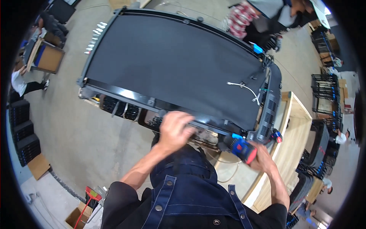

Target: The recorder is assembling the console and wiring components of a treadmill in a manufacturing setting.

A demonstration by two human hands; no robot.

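In front of me lies what looks like a treadmill deck, with a wide dark belt [164,65] between black side rails. My left hand [175,130] is over the near side rail [133,95], somewhat blurred. Its thumb stands apart from the fingers, and I see nothing held in it. At the near right corner my right hand [262,157] grips a blue and red cordless drill [244,150]. The drill's front end is close to the rail's end, beside a dark grey vented cover [267,114]; its tip is hidden. A white cable [246,88] lies loose on the belt.
A pale wooden crate [295,110] stands close by on the right. Below the near rail are trays of dark small parts [110,107]. A person in a checked shirt [242,19] is at the far right. Black stacked items [24,141] stand along the left.
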